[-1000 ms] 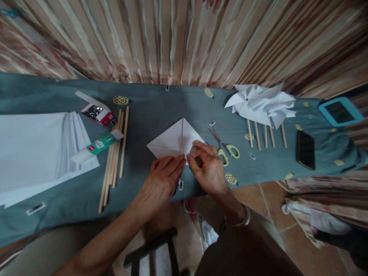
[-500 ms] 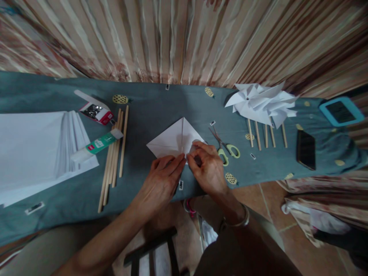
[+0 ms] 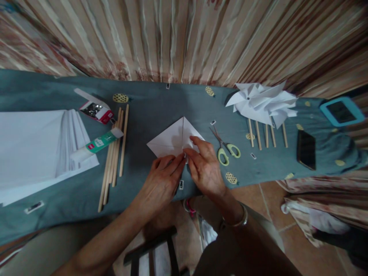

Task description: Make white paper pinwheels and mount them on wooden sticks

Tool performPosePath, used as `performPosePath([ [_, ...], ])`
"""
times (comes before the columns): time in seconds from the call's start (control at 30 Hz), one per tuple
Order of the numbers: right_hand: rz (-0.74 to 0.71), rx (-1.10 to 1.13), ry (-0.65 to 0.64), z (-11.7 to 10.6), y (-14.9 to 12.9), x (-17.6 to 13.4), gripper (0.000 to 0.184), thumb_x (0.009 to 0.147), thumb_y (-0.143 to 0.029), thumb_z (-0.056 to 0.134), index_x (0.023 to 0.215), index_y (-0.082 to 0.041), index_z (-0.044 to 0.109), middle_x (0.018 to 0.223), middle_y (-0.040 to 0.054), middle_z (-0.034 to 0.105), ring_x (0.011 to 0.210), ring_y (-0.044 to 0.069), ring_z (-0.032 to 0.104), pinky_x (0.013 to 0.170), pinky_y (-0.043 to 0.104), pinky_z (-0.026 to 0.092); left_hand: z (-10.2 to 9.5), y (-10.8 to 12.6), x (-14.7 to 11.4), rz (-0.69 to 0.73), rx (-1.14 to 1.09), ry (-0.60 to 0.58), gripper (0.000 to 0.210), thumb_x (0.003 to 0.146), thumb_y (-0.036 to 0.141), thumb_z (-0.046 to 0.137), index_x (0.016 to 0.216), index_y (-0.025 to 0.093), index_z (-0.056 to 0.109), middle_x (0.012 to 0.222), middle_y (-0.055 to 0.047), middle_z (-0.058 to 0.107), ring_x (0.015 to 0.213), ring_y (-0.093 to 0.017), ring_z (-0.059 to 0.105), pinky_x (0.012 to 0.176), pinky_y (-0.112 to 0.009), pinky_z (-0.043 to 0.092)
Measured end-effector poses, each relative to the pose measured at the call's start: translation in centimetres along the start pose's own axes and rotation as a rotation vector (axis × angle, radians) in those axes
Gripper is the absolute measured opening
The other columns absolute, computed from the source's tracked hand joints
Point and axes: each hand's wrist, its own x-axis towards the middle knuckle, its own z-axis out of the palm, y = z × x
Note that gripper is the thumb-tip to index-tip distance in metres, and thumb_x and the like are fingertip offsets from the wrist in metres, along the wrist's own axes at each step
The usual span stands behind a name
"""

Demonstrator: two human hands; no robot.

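A creased white sheet of paper (image 3: 168,140) lies turned corner-up on the cloth, and its near part is covered by my hands. My left hand (image 3: 163,176) rests across its lower left edge, fingers together, their tips close to the paper's middle, holding it. Meeting those fingertips, the closed thumb and fingers of my right hand (image 3: 205,163) are at the paper near its lower centre; what they pinch there is mostly hidden. Just right of that hand, scissors (image 3: 222,147) with light green handles lie partly spread.
At left are a paper stack (image 3: 31,145), a green-and-white packet (image 3: 99,145), wooden sticks (image 3: 124,142) and an open red-and-white box (image 3: 97,111) of shiny metal pieces. Right are paper pinwheels (image 3: 261,101) on sticks, a phone (image 3: 306,149) and a blue-framed device (image 3: 342,111). Curtains (image 3: 172,42) hang behind.
My right hand has shifted slightly left and its fingers have changed their hold, now meeting at the left fingertips. The left hand and the paper stay almost where they were.
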Motion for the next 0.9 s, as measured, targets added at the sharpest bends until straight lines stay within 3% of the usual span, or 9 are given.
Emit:
performPosePath([
  [0.13,0.006,0.014,-0.007,0.2,0.2,0.2,0.029,0.093,-0.018,0.045,0.110,-0.025,0.067,0.140,0.0066,0.052,0.127,0.029,0.048,0.108,0.052,0.045,-0.1,0.0,0.0,0.007,0.009,0.009,0.041,0.093,0.011,0.044,0.132,0.009,0.057,0.135,-0.015,0.062,0.113,-0.030,0.053,0.092,-0.045,0.045],
  [0.3,-0.003,-0.044,-0.050,0.1,0.1,0.8,0.026,0.092,-0.016,0.044,0.105,-0.019,0.067,0.141,0.0121,0.050,0.127,0.032,0.046,0.108,0.052,0.045,-0.1,0.1,0.1,0.013,0.029,0.022,0.041,0.092,0.011,0.045,0.131,0.007,0.057,0.133,-0.016,0.063,0.113,-0.030,0.053,0.092,-0.044,0.044],
  [0.53,0.025,-0.062,-0.093,0.2,-0.6,2.5,0.026,0.089,-0.010,0.044,0.093,-0.022,0.066,0.139,0.0097,0.051,0.131,0.033,0.044,0.109,0.054,0.042,-0.4,0.2,0.3,-0.006,0.009,-0.022,0.043,0.092,0.010,0.044,0.133,0.008,0.055,0.132,-0.016,0.063,0.112,-0.030,0.052,0.091,-0.045,0.045],
  [0.73,0.081,0.004,0.100,-0.8,1.9,3.0,0.028,0.094,-0.015,0.039,0.102,-0.019,0.066,0.125,0.0112,0.063,0.122,0.026,0.055,0.109,0.051,0.042,-0.4,0.2,0.2,0.014,0.042,0.015,0.038,0.093,0.011,0.043,0.127,0.004,0.058,0.135,-0.016,0.062,0.112,-0.031,0.052,0.091,-0.045,0.045],
  [0.9,0.168,-0.045,0.120,-0.6,4.5,2.8,0.031,0.092,-0.023,0.045,0.114,-0.016,0.066,0.122,0.0160,0.067,0.118,0.031,0.059,0.106,0.055,0.044,-0.6,0.2,0.4,-0.001,0.055,-0.006,0.037,0.095,0.013,0.042,0.127,0.004,0.058,0.135,-0.016,0.062,0.113,-0.029,0.053,0.092,-0.044,0.045],
])
